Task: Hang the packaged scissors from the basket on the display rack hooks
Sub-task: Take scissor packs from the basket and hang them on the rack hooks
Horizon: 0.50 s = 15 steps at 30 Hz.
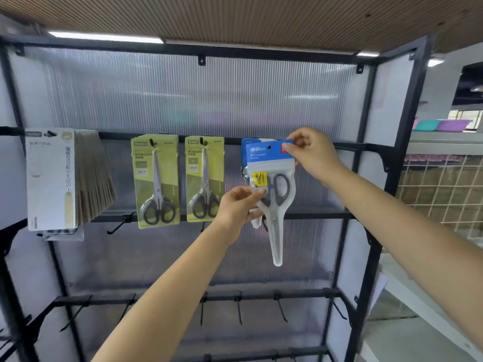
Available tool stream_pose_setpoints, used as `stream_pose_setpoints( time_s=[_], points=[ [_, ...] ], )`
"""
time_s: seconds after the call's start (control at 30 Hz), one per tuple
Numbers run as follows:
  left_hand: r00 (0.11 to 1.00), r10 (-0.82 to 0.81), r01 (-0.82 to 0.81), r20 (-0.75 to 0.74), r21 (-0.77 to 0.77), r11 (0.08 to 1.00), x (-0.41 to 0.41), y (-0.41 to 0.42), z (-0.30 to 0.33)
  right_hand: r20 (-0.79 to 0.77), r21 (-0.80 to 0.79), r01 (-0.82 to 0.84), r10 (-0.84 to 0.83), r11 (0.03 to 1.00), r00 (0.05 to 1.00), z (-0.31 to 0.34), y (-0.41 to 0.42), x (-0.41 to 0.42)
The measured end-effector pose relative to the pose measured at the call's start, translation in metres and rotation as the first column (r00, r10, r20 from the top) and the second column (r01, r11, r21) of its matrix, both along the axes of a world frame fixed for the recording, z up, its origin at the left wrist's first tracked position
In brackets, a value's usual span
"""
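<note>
The blue-headed clear plastic pack of grey-handled scissors [271, 184] is up at the black top rail of the display rack [366, 147], right of two green-carded scissor packs [156, 181]. My right hand [312, 155] pinches the blue header's top corner; my left hand [239, 205] pinches the pack's lower left edge. I judge I'm mid-hang — next, the header's punched hole must line up with the hook, which I can't see, then slide back.

Bright overhead strip light, warped soft edges
</note>
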<state>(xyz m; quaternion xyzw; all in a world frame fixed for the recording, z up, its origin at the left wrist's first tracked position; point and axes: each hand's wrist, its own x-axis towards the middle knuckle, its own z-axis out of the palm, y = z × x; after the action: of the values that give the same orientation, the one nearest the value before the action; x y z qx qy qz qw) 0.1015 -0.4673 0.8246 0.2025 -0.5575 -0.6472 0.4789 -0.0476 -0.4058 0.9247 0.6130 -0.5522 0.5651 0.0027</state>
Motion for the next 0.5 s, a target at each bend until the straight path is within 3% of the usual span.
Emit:
stream_pose_setpoints(
  time_s=[0.5],
  points=[
    [0.998, 0.051, -0.051, 0.038, -0.004, 0.999, -0.008, -0.017, 0.009, 0.127, 0.009, 0.058, -0.058, 0.998, 0.990, -0.003, -0.024, -0.011]
  ],
)
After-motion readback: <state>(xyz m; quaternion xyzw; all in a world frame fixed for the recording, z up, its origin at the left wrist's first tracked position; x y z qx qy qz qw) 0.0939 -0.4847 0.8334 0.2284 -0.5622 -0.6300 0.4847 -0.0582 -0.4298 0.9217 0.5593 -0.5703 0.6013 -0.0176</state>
